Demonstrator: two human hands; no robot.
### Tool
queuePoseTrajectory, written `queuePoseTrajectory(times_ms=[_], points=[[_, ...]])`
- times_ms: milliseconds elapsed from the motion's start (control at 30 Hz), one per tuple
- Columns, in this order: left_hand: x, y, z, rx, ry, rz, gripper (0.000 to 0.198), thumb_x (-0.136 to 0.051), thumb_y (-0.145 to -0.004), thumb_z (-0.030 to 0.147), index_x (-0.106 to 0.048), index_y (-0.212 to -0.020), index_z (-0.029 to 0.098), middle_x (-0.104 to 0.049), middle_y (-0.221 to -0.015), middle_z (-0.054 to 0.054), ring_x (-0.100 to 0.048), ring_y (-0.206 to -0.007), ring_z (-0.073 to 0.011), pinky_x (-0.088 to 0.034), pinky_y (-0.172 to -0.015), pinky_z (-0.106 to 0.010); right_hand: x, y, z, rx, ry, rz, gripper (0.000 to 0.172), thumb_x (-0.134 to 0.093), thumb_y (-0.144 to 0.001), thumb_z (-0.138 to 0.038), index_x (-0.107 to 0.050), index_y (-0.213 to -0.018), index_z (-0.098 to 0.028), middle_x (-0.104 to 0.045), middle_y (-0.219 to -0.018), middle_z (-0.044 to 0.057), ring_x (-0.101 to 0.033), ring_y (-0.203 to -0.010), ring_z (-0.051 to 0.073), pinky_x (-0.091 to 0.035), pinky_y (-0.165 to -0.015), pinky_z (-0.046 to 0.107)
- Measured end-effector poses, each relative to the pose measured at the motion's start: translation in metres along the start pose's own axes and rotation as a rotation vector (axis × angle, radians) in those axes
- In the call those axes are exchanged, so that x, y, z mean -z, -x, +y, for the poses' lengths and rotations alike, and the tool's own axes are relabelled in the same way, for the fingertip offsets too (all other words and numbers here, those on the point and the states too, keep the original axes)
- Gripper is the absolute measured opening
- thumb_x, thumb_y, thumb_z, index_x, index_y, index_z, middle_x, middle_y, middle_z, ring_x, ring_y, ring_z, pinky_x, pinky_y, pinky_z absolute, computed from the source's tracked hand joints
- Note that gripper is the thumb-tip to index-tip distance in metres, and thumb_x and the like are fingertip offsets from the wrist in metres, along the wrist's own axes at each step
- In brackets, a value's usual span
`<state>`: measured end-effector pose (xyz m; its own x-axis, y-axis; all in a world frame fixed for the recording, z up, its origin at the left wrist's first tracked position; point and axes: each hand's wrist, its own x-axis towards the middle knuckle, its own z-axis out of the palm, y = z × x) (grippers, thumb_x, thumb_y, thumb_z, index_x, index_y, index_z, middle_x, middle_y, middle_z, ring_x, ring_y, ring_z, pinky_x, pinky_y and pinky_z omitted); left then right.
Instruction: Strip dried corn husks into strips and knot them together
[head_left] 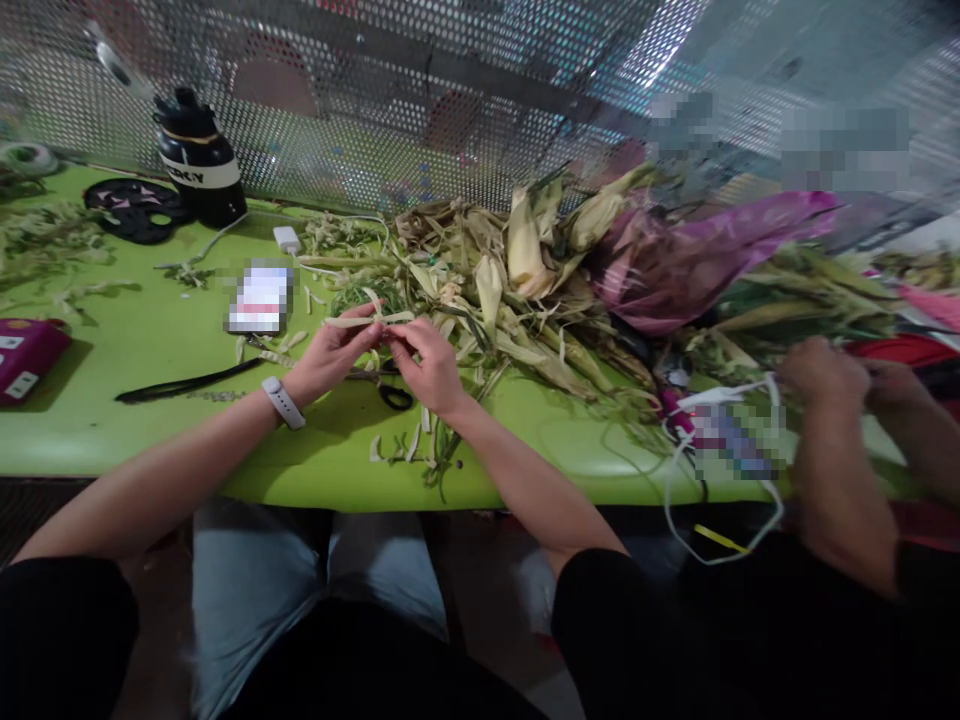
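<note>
Above the green table, pale corn husk strips [352, 322] stick out in several directions from between my fingertips. My left hand [335, 356], with a white watch band at the wrist, pinches them from the left. From the right, my right hand [429, 366] closes its thumb and fingers on the same strips, close against the left fingertips. Just under my hands lie scissors [396, 397] with a dark handle, partly hidden. A large heap of corn husks [525, 260] spreads behind and to the right of them. Small husk cuttings [409, 445] lie nearer the table's front edge.
A phone [259, 298], a black bottle [201, 165] and a magenta box [30, 360] stand or lie to the left on the green table [172, 440]. At right are a pink plastic bag [675, 260], a white cable [675, 500] and another person's hands [825, 375].
</note>
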<state>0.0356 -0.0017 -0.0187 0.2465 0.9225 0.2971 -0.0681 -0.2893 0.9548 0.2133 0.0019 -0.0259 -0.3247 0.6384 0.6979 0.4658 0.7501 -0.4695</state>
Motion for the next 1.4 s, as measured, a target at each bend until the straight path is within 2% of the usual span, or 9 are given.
queuePoseTrajectory(times_ms=[100, 233, 467, 600, 800, 900, 1000, 1200, 1400], points=[[0.003, -0.003, -0.007, -0.058, -0.051, 0.095, 0.041, -0.068, -0.084, 0.047, -0.073, -0.11, 0.016, -0.07, -0.117, -0.012, -0.066, -0.103, -0.021, -0.052, -0.094, -0.035, -0.004, 0.001, 0.0, 0.05, -0.012, -0.014, 0.023, -0.048, -0.098, -0.03, -0.066, -0.108, -0.018, -0.065, -0.095, 0.009, -0.063, -0.089, 0.018, -0.054, -0.081, 0.034], [0.006, -0.002, -0.005, -0.047, -0.078, 0.082, 0.043, -0.07, -0.082, 0.046, -0.072, -0.116, 0.018, -0.072, -0.117, -0.01, -0.065, -0.109, -0.0224, -0.051, -0.097, -0.035, -0.005, 0.002, 0.003, 0.075, -0.036, -0.094, 0.026, -0.048, -0.099, -0.031, -0.066, -0.113, -0.019, -0.064, -0.1, 0.01, -0.063, -0.094, 0.019, -0.054, -0.086, 0.036], [0.005, -0.004, -0.006, 0.018, 0.085, 0.219, 0.04, -0.078, -0.075, 0.039, -0.072, -0.106, 0.015, -0.075, -0.083, -0.005, -0.07, -0.079, -0.0169, -0.057, -0.084, -0.035, -0.005, 0.002, 0.002, 0.002, 0.028, -0.124, 0.026, -0.049, -0.098, -0.037, -0.067, -0.098, -0.018, -0.064, -0.09, 0.007, -0.061, -0.082, 0.017, -0.051, -0.076, 0.031], [0.007, -0.005, -0.009, 0.043, 0.082, 0.264, 0.048, -0.083, -0.07, 0.036, -0.068, -0.11, 0.015, -0.074, -0.076, -0.003, -0.07, -0.072, -0.0158, -0.058, -0.076, -0.032, -0.005, 0.002, 0.0, 0.016, 0.075, -0.11, 0.023, -0.049, -0.098, -0.036, -0.065, -0.094, -0.019, -0.062, -0.09, 0.008, -0.06, -0.085, 0.019, -0.05, -0.078, 0.034], [0.007, -0.002, 0.001, 0.068, 0.021, 0.105, 0.038, -0.082, -0.071, 0.04, -0.072, -0.096, 0.014, -0.076, -0.089, -0.008, -0.071, -0.082, -0.0183, -0.058, -0.081, -0.034, -0.002, -0.001, -0.003, 0.029, 0.083, 0.038, 0.02, -0.05, -0.097, -0.036, -0.06, -0.089, -0.021, -0.06, -0.104, 0.011, -0.058, -0.104, 0.022, -0.047, -0.094, 0.041], [0.007, 0.0, 0.006, 0.017, 0.002, 0.001, 0.032, -0.077, -0.077, 0.039, -0.074, -0.098, 0.015, -0.074, -0.101, -0.009, -0.069, -0.091, -0.0183, -0.055, -0.087, -0.034, -0.002, -0.002, -0.002, -0.045, -0.039, 0.038, 0.023, -0.047, -0.098, -0.04, -0.057, -0.09, -0.021, -0.061, -0.096, 0.008, -0.06, -0.093, 0.019, -0.05, -0.086, 0.036], [0.008, 0.0, 0.007, 0.014, 0.015, -0.06, 0.031, -0.074, -0.081, 0.036, -0.074, -0.106, 0.018, -0.073, -0.098, -0.007, -0.068, -0.091, -0.0176, -0.054, -0.087, -0.033, -0.002, -0.001, 0.0, -0.141, -0.154, 0.002, 0.026, -0.048, -0.097, -0.046, -0.055, -0.092, -0.021, -0.063, -0.091, 0.006, -0.06, -0.083, 0.016, -0.05, -0.079, 0.032], [0.008, -0.001, 0.004, 0.065, 0.132, -0.093, 0.037, -0.079, -0.076, 0.032, -0.071, -0.11, 0.018, -0.072, -0.092, -0.004, -0.067, -0.088, -0.0144, -0.053, -0.088, -0.031, -0.003, 0.0, -0.001, -0.221, -0.274, 0.001, 0.03, -0.051, -0.094, -0.051, -0.056, -0.093, -0.021, -0.065, -0.09, 0.004, -0.061, -0.082, 0.015, -0.05, -0.079, 0.032], [0.009, -0.002, 0.004, 0.291, 0.305, -0.068, 0.038, -0.086, -0.066, 0.035, -0.07, -0.094, 0.015, -0.073, -0.091, -0.004, -0.069, -0.084, -0.014, -0.055, -0.088, -0.032, -0.005, 0.001, 0.0, -0.284, -0.358, 0.011, 0.03, -0.056, -0.092, -0.052, -0.055, -0.096, -0.022, -0.067, -0.093, 0.004, -0.063, -0.081, 0.015, -0.052, -0.077, 0.032]])
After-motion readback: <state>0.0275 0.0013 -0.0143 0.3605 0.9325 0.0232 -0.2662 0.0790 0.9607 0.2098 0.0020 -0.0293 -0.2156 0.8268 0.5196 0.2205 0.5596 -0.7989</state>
